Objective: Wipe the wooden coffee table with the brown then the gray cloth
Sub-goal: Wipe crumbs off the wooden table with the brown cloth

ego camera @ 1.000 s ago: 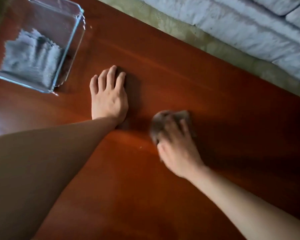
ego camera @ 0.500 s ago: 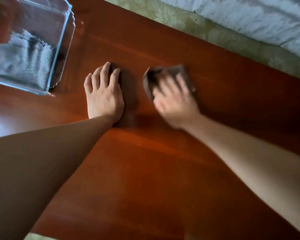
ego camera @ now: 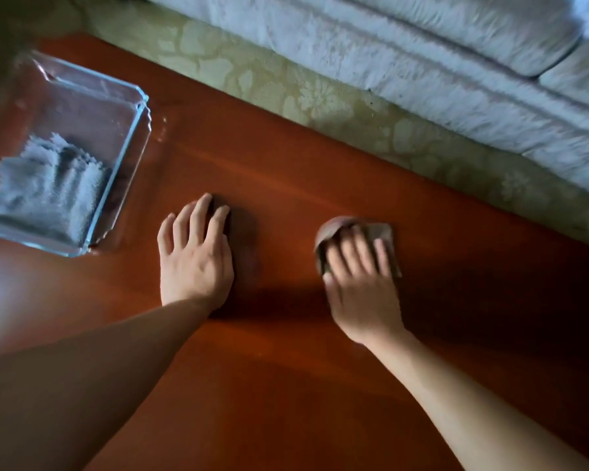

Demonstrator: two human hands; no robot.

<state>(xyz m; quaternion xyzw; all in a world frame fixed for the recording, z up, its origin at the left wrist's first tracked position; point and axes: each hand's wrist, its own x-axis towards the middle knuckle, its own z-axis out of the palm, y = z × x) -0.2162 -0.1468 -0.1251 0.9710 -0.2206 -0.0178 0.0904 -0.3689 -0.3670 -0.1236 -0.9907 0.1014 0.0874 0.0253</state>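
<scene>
glossy wooden table [ego camera: 286, 385], clear glass dish [ego camera: 123, 171]

The small brown wiping cloth [ego camera: 381, 234] at centre right of the frame is mostly hidden under the right hand [ego camera: 361, 283], and both are blurred by motion, so the cloth's folds cannot be read. The clear square glass dish [ego camera: 130, 158] at upper left is cut off by the left edge, as is the crumpled gray cloth [ego camera: 45, 195] inside it. Both forearms run out of the bottom edge. The pale plush sofa [ego camera: 422, 56] is cropped by the top and right edges.
</scene>
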